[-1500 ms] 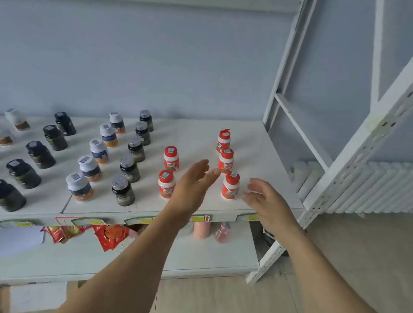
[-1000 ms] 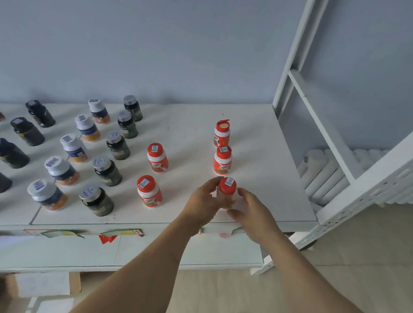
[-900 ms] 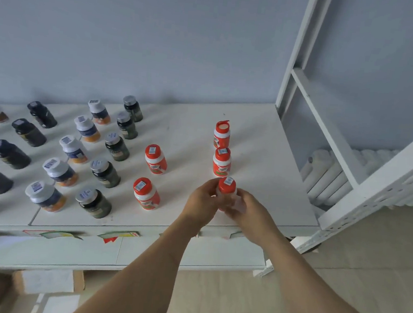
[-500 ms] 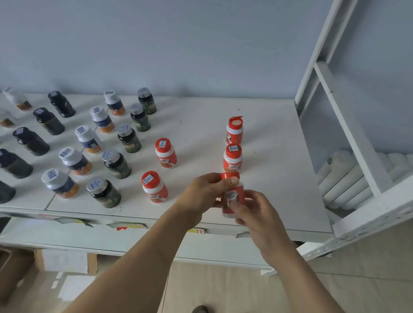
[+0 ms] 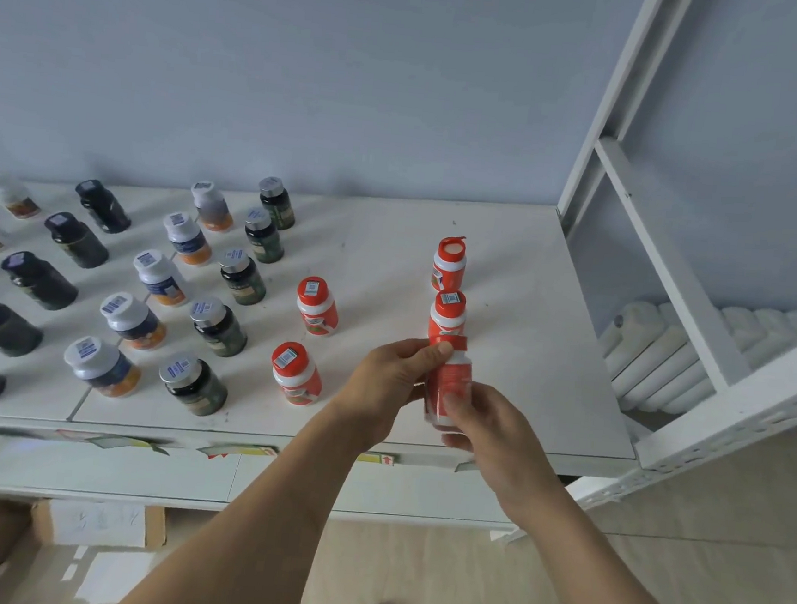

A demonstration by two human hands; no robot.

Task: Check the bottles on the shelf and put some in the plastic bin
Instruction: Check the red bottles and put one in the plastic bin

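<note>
A red-capped bottle (image 5: 449,383) is lifted above the front right of the white shelf (image 5: 526,361). My left hand (image 5: 387,382) pinches its red cap end, and my right hand (image 5: 482,422) grips its lower body. Behind it stand two more red bottles in a row (image 5: 447,313), the far one (image 5: 449,263) with its lid flipped up. Two other red-capped bottles (image 5: 317,305) (image 5: 295,372) stand to the left. No plastic bin is in view.
Rows of dark green, white-capped and black bottles (image 5: 196,383) fill the shelf's left half. A white metal upright (image 5: 733,418) and brace rise at the right, with a radiator (image 5: 662,344) behind. A lower shelf (image 5: 227,474), cardboard boxes (image 5: 97,523) and my feet lie below.
Both hands reached to the nearest red bottle, took hold of it and lifted it off the shelf. The view has tilted further down.
</note>
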